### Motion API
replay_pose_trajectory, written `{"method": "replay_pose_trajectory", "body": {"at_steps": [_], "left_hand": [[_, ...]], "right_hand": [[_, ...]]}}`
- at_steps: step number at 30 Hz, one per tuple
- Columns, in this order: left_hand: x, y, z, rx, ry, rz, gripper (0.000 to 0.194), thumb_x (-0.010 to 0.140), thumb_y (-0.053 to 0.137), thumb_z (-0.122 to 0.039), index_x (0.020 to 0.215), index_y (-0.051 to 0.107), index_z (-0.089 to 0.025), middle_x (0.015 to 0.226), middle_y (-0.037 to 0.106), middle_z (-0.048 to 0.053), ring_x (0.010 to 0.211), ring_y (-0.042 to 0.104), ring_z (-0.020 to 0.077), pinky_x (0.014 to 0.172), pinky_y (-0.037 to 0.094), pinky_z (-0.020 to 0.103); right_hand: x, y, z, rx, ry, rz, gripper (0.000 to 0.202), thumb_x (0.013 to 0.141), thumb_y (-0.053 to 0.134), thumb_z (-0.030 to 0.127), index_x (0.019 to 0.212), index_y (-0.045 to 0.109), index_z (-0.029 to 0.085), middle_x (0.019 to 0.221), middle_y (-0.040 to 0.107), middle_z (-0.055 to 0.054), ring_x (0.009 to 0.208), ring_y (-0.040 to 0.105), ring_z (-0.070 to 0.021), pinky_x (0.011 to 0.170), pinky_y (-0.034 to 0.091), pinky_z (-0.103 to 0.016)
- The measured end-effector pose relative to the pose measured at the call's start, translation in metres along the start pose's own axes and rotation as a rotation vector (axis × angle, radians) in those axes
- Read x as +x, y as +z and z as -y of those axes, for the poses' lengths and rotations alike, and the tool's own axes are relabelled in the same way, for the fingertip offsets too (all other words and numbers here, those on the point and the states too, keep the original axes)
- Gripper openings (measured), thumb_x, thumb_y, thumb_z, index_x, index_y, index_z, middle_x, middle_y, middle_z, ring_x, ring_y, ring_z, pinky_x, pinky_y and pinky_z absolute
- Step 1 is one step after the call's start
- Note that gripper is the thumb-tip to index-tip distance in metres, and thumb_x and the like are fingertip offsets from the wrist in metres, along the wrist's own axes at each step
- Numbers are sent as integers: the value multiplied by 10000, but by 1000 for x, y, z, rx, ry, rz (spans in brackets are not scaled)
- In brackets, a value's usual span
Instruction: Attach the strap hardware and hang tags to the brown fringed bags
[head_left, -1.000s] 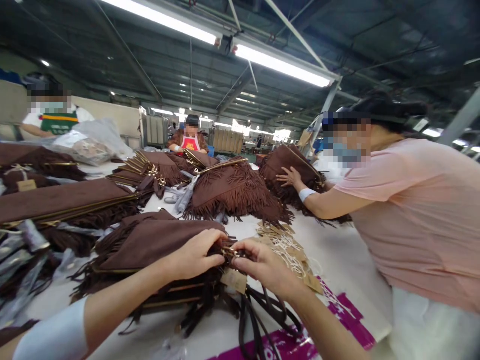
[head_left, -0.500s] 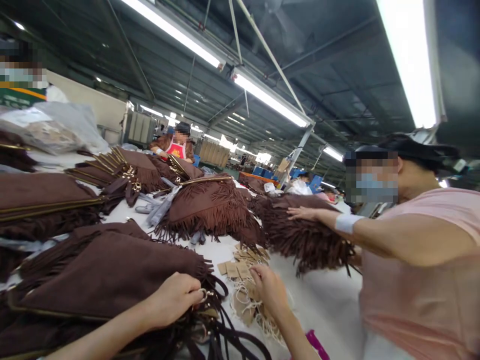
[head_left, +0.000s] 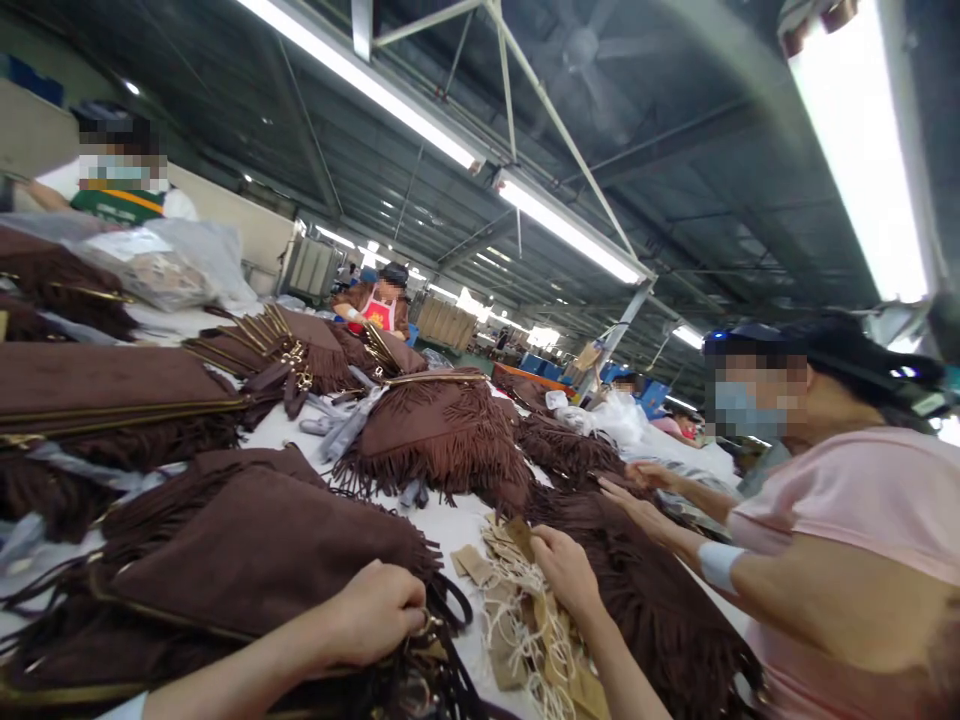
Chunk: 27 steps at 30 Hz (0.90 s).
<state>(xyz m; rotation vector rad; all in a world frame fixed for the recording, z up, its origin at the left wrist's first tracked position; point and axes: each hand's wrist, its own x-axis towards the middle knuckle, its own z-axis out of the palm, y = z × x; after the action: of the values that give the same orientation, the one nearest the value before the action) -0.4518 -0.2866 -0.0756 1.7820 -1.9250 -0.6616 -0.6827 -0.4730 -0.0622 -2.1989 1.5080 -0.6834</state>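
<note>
Many paper tags (head_left: 525, 620) lie heaped on the desk (head_left: 442, 520), their white strings too jumbled to count. At their far edge the right hand (head_left: 564, 570) bends its fingers nearly closed, though I can't tell whether it pinches one. The left hand (head_left: 379, 612) curls beside a metal clasp (head_left: 431, 628), its knuckles hiding whatever they grip. The brown fringed bag (head_left: 274, 545) lies just left of that clasp, its near edge partly behind the forearm (head_left: 255, 655); the dark straps (head_left: 457, 670) below blur together
</note>
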Motion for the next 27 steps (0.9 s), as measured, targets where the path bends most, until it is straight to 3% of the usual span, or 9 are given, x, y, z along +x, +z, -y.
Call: {"method": "replay_pose_trajectory", "body": {"at_steps": [2,5,7,9,12,14,16,22,27], "left_hand": [[4,-4,-6,36,4,19,164,748,498,-212,678,644,-180,790,691,47,778,609,207,738,425,291],[14,-5,-21,-25,66,-124,229,753,512,-184,906,682,-162,1003,682,97,953,593,247,866,428,342],[23,-1,-35,-248,128,-211,426,740,522,-146,1157,609,-163,1132,645,100,971,585,215,871,435,313],[32,7,-49,-585,151,-146,615,706,552,-133,1314,487,-191,1120,647,71,824,606,159,723,463,251],[40,17,-58,-899,96,65,415,686,586,-191,1097,613,-147,763,653,1,495,489,86,466,343,196],[40,20,-54,-937,64,116,184,701,593,-264,810,647,-126,576,580,-28,399,383,63,410,251,195],[34,17,-46,-940,66,120,204,709,605,-331,703,631,-128,539,576,-27,377,346,55,396,211,201],[9,-14,-42,-587,193,43,76,712,652,-201,672,647,-136,543,583,-41,470,453,75,479,316,186],[6,-23,-75,-27,453,74,81,752,710,-163,678,676,-166,603,602,-41,608,538,96,559,327,186]], "right_hand": [[-6,-10,4,243,17,-20,229,799,516,389,765,650,206,717,699,-24,806,688,-246,694,542,-324],[-20,-12,18,600,54,-34,359,704,598,521,868,594,201,722,707,-23,723,711,-229,652,583,-330],[-30,-10,31,787,61,-23,429,617,706,518,869,563,201,779,727,-46,767,723,-222,704,594,-323],[-41,-10,45,916,59,3,472,561,791,484,854,553,201,833,740,-67,811,728,-217,725,598,-300],[-58,-18,59,1090,63,34,473,548,865,408,847,569,193,857,749,-70,771,733,-202,655,611,-265],[-70,-27,60,1218,96,38,454,536,903,323,828,585,182,829,754,-60,718,734,-194,609,613,-250],[-85,-32,53,1305,161,55,438,523,922,248,806,596,173,804,759,-62,706,737,-202,604,617,-255],[-130,-13,6,1167,345,188,447,584,895,333,903,630,163,895,759,-110,776,731,-249,679,609,-350],[-152,2,18,864,123,-154,636,656,804,501,1197,609,231,1279,623,-104,1171,573,-284,779,565,-303]]}}
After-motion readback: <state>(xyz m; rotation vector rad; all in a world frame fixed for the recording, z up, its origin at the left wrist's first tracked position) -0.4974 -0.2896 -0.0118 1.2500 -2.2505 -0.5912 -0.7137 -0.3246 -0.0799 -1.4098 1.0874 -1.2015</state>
